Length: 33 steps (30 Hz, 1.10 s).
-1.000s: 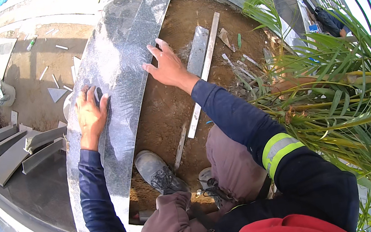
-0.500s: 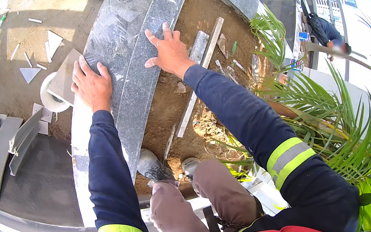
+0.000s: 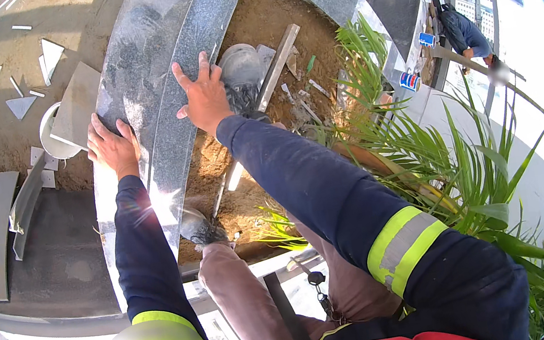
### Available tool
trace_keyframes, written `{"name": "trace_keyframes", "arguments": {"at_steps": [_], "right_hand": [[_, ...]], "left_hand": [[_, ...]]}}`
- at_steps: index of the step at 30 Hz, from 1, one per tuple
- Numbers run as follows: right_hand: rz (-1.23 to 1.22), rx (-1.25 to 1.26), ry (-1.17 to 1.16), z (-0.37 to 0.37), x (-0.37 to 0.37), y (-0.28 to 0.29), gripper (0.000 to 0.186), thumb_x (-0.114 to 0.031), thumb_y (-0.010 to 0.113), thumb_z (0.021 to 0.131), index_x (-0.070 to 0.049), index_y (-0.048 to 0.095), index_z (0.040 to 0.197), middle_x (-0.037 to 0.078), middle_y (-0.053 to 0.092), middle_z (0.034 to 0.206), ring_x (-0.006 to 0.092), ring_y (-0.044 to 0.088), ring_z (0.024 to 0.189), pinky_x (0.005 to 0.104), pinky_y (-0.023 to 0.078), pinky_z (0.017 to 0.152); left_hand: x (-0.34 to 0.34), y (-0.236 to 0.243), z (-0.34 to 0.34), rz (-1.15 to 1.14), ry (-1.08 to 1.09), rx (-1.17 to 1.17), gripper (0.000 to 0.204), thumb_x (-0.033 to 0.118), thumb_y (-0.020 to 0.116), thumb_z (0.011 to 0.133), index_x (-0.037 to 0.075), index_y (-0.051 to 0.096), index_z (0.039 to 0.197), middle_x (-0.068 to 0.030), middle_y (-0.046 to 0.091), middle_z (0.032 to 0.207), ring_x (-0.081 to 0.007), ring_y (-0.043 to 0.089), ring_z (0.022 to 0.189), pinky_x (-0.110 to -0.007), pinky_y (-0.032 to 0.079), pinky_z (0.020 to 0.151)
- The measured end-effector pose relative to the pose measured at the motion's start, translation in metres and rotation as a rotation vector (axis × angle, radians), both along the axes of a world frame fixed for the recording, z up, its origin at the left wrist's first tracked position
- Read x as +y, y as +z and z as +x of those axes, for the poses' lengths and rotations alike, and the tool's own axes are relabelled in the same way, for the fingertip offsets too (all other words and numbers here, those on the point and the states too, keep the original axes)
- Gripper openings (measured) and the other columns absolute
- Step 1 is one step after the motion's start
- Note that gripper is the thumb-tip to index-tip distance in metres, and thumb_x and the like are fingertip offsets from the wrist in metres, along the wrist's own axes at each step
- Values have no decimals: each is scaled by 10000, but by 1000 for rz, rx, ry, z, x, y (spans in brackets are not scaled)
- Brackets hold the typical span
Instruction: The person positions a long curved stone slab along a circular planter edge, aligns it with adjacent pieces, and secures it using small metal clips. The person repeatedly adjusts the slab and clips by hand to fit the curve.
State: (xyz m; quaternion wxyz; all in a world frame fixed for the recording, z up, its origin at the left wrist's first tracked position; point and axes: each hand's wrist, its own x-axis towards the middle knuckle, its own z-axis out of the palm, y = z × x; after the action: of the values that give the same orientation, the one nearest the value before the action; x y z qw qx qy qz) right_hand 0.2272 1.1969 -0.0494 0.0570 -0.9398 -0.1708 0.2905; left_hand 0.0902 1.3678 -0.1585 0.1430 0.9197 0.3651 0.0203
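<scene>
A broad, curved grey stone slab (image 3: 146, 69) runs across the middle, with dusty smears and wet-looking glare on it. A narrower curved stone strip (image 3: 171, 164) borders its right side. My left hand (image 3: 115, 148) rests palm down on the slab's left part, fingers stretched out. Farther right, my right hand (image 3: 206, 102) lies on the narrow strip with its fingers spread. Neither hand holds anything. In the soil bed (image 3: 268, 10) inside the stone border, one of my shoes (image 3: 242, 68) stands just beyond my right hand. My other shoe (image 3: 197, 226) is nearer, beside the strip.
A white bucket (image 3: 50, 134) and a grey tile (image 3: 80, 93) sit left of the slab. Several curved stone pieces (image 3: 2, 238) stand at the left. A long bar (image 3: 280, 65) lies in the soil. Palm fronds (image 3: 419, 154) crowd the right; a person (image 3: 468, 36) bends beyond two cans (image 3: 409, 81).
My right foot has stepped forward into the soil beside my right hand. The view has shifted, so the slab and both hands sit farther left. Both hands remain spread on the stone.
</scene>
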Motion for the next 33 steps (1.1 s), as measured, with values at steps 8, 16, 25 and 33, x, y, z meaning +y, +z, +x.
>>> {"name": "trace_keyframes", "arguments": {"at_steps": [8, 16, 25, 33], "right_hand": [[73, 87, -13, 17, -15, 3, 1019, -294, 898, 749, -256, 359, 1613, 343, 145, 1643, 561, 337, 1374, 578, 422, 1070], [346, 130, -229, 51, -45, -1, 784, -288, 755, 919, -149, 374, 1589, 294, 270, 1586, 488, 363, 1392, 552, 389, 1100], [771, 144, -1064, 249, -72, -39, 743, -341, 687, 975, 135, 404, 1469, 330, 510, 1424, 434, 545, 1292, 481, 423, 1099], [824, 121, -1435, 276, -28, -54, 496, -276, 692, 969, 82, 589, 1295, 255, 712, 1154, 371, 691, 1078, 427, 515, 933]], "left_hand": [[-4, 4, 4, -25, -21, 88, 659, 351, 617, 962, 98, 398, 1530, -158, 505, 1443, -348, 482, 1323, -506, 332, 1090], [-5, 18, 271, 14, -177, -109, 599, 413, 559, 1018, 81, 420, 1496, -166, 445, 1525, -370, 475, 1349, -559, 340, 1092], [-26, 12, 425, 5, -138, 55, 669, 522, 500, 986, -3, 518, 1401, -228, 634, 1312, -408, 593, 1212, -492, 473, 1006], [-23, 12, 420, 17, -147, 92, 645, 491, 515, 975, -7, 512, 1385, -239, 633, 1255, -427, 597, 1173, -502, 476, 981]]}}
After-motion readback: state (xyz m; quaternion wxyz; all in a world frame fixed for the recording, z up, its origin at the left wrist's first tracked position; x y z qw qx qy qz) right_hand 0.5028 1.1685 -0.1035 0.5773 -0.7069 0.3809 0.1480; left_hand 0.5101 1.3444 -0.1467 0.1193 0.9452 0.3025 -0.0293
